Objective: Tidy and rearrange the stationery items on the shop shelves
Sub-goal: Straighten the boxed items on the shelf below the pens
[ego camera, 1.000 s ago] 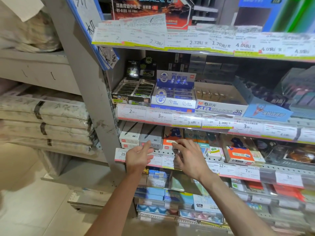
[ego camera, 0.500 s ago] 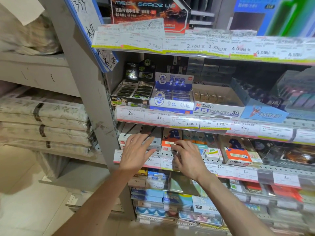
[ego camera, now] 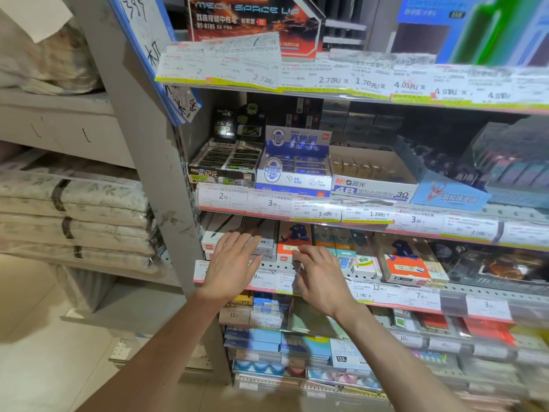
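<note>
A: White pen boxes (ego camera: 237,236) under my left hand (ego camera: 230,267) — fingers straight and spread, flat against the box fronts, gripping nothing.

B: Right side?

A: My right hand (ego camera: 322,278) is loose too, fingers extended, tips at the lower front of the orange box (ego camera: 292,240) with the blue cartoon figure. Can't tell if the tips actually touch the box or just the shelf edge in front of it. Nothing pinched that I can see.

B: Where do those boxes sit?

A: Third shelf (ego camera: 279,266) down, left end, right beside the grey upright post (ego camera: 148,162). White boxes leftmost, orange box just right of them, then teal packs (ego camera: 341,248) and another orange-and-white box (ego camera: 405,269) further right.

B: Around that?

A: Price tags (ego camera: 267,281) along the shelf lip below my hands. Shelf above has a black eraser tray (ego camera: 225,165), a blue-and-white eraser display (ego camera: 294,171), and the 4B eraser carton (ego camera: 372,179), side by side. Lower shelves carry blue and pastel flat packs (ego camera: 279,343), blurred. Far left, stacked wrapped bundles (ego camera: 71,215) on a separate rack.
</note>
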### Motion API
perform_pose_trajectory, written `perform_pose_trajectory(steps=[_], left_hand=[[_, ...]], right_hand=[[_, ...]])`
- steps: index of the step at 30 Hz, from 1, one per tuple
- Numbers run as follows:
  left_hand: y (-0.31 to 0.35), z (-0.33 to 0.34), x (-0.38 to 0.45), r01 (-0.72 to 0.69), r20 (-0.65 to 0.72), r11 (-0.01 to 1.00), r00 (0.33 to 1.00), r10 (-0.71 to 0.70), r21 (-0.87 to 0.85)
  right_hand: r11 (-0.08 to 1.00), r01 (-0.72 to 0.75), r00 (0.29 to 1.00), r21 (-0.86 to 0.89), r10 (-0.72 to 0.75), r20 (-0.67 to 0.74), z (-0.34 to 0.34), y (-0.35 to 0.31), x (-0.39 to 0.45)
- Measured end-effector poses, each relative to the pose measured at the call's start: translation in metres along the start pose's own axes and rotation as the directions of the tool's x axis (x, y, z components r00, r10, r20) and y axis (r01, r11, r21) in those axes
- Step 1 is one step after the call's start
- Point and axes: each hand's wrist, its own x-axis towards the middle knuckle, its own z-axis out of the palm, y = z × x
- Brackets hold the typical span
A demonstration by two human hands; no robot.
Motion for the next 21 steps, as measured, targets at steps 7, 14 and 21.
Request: perform_pose_trajectory(steps=[7, 14, 21], left_hand=[[0.042, -0.001, -0.002, 0.022, -0.094, 0.993, 0.995, -0.033, -0.117], [0.091, 0.007, 0.016, 0.022, -0.043, 0.992, 0.999, -0.028, -0.122], [0.089, 0.01, 0.019, 0.124, 0.034, 0.992, 0.992, -0.124, -0.008]], right_hand=[[0.99, 0.036, 0.998, 0.138, -0.03, -0.05, -0.024, 0.019, -0.011], [0.965, -0.256, 0.951, -0.05, 0.242, -0.192, -0.056, 0.094, -0.053], [0.884, -0.463, 0.881, -0.058, 0.452, -0.139, -0.054, 0.132, -0.076]])
